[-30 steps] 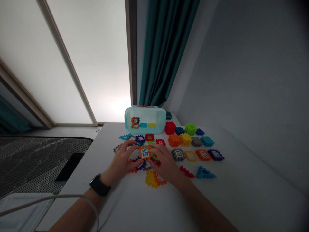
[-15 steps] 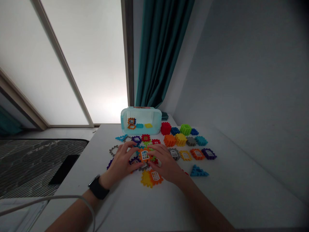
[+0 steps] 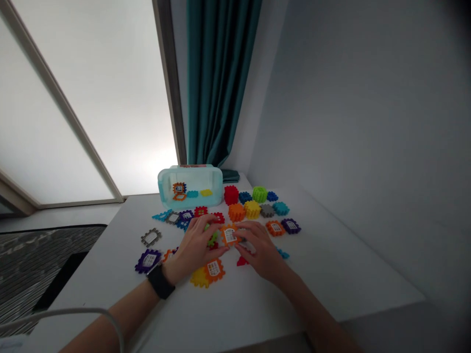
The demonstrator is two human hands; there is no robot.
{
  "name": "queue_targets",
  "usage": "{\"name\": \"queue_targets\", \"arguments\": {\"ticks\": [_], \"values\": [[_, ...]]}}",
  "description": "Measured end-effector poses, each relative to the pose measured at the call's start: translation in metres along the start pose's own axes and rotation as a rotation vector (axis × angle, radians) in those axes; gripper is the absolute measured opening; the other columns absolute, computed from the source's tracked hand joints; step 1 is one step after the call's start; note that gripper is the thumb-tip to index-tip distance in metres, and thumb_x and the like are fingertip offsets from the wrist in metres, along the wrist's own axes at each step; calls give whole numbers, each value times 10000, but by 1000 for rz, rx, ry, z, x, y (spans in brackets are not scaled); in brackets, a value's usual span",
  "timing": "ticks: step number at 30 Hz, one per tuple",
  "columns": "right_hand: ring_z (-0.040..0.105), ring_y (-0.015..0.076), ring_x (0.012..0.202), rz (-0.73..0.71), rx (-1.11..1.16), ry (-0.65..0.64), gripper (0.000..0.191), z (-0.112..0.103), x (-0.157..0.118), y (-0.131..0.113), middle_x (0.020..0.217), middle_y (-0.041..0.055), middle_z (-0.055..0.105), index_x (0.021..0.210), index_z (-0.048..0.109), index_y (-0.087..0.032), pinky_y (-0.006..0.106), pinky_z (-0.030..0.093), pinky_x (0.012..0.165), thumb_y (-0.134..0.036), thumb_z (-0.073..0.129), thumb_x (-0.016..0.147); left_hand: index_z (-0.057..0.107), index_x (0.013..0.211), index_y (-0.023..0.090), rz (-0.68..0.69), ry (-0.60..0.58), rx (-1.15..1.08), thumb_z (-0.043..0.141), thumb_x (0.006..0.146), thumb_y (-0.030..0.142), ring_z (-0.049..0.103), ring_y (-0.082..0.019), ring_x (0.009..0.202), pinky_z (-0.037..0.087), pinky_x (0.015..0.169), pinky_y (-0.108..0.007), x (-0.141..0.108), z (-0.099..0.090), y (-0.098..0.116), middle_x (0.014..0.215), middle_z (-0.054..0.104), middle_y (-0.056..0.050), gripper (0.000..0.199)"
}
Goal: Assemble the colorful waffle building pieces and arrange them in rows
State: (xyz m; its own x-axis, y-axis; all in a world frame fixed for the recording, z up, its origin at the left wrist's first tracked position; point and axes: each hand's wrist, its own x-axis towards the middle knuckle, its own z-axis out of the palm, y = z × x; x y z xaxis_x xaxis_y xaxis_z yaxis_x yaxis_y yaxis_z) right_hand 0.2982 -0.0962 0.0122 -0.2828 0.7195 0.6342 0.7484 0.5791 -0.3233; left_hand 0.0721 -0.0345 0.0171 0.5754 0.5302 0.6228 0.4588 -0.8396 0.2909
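An orange square window tile (image 3: 229, 236) with notched edges and a white lattice is held up between my two hands. My left hand (image 3: 198, 240), a dark watch on its wrist, grips the left edge with thumb and fingertips. From the other side, my right hand (image 3: 260, 251) pinches the right edge, its fingers partly over the tile. Below the hands, a yellow tile (image 3: 199, 278) lies beside another orange window tile (image 3: 215, 270). A lime green piece (image 3: 212, 237) shows behind my left fingers. Red and blue pieces are partly hidden under my right hand.
At the back stands a clear teal box (image 3: 220, 189) on its side, several tiles inside. Right of it are stacks: red (image 3: 231, 195), green (image 3: 259, 194), orange (image 3: 236, 212) and yellow (image 3: 252, 209). A purple window tile (image 3: 148, 261) and a grey frame (image 3: 151, 237) lie left.
My hands have carried the orange window tile rightward over the table, now covering the grey and yellow window tiles at right. The camera view has turned right.
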Motion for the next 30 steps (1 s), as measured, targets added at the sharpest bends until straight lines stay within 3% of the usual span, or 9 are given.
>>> {"name": "queue_targets", "arguments": {"ticks": [6,14,21,30], "values": [[608,270,1148,63,-26,14,226,-33,-20,32,1203,93,685,1147,637,-244,516,463,1024,-221,610,924,595,1160,200,-8,-65,-18,762,818,394,559,-313,1158,448,995,-474,32,38,23,1233,584,-124,427],[609,279,1145,200,-35,75,191,-64,-50,101,1193,90,709,1108,667,-245,509,477,1004,-274,633,922,595,1195,218,29,-174,72,702,874,379,549,-311,1184,427,1014,-503,59,74,36,1268,586,-113,374],[596,284,1169,309,-81,30,188,-63,-64,137,1194,71,718,1051,687,-259,520,440,1036,-223,658,869,632,1151,211,77,-209,113,597,931,303,540,-311,1192,417,1004,-507,70,83,43,1250,595,-116,242],[560,289,1224,368,-131,-1,207,-55,-72,146,1219,67,716,1076,680,-264,536,368,1068,-239,653,872,645,1118,212,95,-188,80,544,942,260,547,-298,1174,407,1001,-502,71,89,41,1236,603,-107,208]]}}
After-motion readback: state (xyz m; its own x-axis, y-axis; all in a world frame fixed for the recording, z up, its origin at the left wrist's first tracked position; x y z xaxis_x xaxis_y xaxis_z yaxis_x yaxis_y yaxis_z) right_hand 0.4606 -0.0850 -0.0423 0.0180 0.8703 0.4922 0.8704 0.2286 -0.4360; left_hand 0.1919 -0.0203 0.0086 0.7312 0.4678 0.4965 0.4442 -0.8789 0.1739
